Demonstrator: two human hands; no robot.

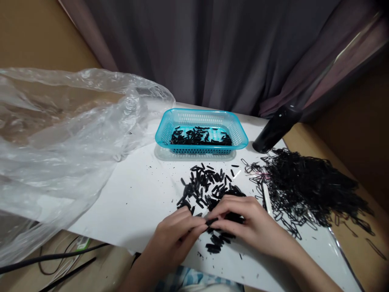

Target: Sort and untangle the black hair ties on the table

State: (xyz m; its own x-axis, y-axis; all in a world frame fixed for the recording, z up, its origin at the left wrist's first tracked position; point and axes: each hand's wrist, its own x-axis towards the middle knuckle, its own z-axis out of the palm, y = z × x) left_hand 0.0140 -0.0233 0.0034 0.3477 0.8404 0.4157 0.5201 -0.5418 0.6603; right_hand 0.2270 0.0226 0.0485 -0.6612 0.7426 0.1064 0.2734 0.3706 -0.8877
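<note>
My left hand (179, 231) and my right hand (243, 215) meet near the table's front edge. Thumb and fingers of both are closed on one small elongated black piece (212, 222), mostly covered by the fingertips. Many similar short black pieces (197, 184) lie loose just beyond my hands, and a few thicker black ones (215, 244) sit close below my fingers. Behind them stands a blue perforated plastic basket (202, 147) with more short black pieces inside. What material the pieces are made of I cannot tell.
On the right spreads a large tangled heap of thin black loops (306, 182), with a white strip (267, 198) at its near edge. A dark bottle-like cylinder (275, 129) leans behind it. Clear plastic sheeting (91, 134) covers the left side. Cables (54, 257) run below left.
</note>
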